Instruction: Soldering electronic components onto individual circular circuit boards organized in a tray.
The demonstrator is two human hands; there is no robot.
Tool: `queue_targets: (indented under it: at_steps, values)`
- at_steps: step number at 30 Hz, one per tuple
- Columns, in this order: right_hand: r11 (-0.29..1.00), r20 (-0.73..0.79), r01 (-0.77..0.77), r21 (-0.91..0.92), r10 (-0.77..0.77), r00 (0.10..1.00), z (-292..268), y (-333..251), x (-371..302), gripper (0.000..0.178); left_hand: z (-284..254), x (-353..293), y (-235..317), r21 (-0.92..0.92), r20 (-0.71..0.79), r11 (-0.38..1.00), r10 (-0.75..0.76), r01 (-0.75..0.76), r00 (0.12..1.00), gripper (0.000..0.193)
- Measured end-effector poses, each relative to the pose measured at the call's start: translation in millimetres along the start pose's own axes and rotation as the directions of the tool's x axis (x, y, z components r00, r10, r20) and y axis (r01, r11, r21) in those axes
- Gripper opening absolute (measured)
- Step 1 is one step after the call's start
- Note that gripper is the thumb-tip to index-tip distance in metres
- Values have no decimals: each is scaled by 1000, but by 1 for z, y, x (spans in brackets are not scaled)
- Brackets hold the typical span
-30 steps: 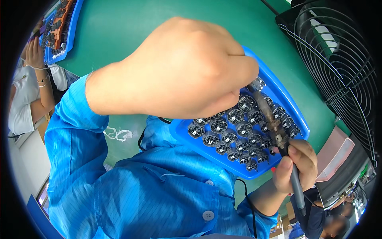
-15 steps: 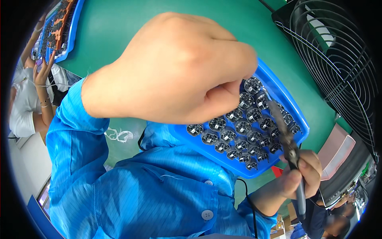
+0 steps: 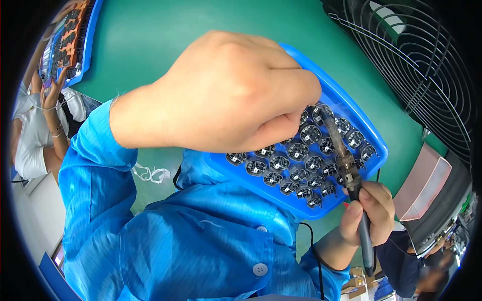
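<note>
My right hand (image 3: 374, 210) grips a soldering iron (image 3: 365, 233) by its dark handle, with the discoloured metal barrel slanting up and left over the blue tray (image 3: 375, 138). The iron's front end meets a round circuit board (image 3: 321, 114) in the tray's upper part, beside my left fingers. Faint haze hangs near that spot. My left hand (image 3: 226, 95) is closed above the tray, knuckles up. Its fingertips are hidden, so what they pinch cannot be made out. Several more round black boards (image 3: 298, 150) stand in rows in the tray.
A fan with a wire guard (image 3: 422, 65) stands at the upper right. Below it is a pink box (image 3: 424, 183). White scraps (image 3: 153, 174) lie left of the tray on the green table (image 3: 160, 30). At the far left, another person's hand (image 3: 51, 95) is beside an orange rack (image 3: 71, 37).
The soldering iron has moved left and its front end now reaches the board beside my left fingers. My left hand stays closed. Tray and fan appear slightly farther left in view.
</note>
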State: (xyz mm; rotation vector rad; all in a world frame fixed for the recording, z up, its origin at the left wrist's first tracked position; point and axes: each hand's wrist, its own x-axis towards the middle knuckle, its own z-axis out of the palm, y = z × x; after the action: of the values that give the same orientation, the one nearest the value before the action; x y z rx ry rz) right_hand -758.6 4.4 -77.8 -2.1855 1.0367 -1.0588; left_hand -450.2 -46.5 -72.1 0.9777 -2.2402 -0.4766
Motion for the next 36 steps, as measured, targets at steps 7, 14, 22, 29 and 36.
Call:
queue_targets:
  at_steps: [7,14,22,29,36]
  values:
    - [1000,-17,-18,21,18,1000,5,-5,-1,28,1,-1,1,58,14,998,11,-12,1000,22]
    - [999,-5,-36,31,36,999,5,-5,-2,28,1,-1,1,81,39,997,13,-16,999,22]
    - [997,-12,-71,-5,71,997,7,-7,0,29,1,-1,1,108,39,994,10,-14,999,21]
    - [996,-89,-21,84,28,996,-9,5,-12,35,-2,2,7,72,8,997,-19,18,1000,21]
    - [990,-143,-36,137,55,988,-32,23,-22,36,16,6,15,-29,-23,999,20,-20,1000,22]
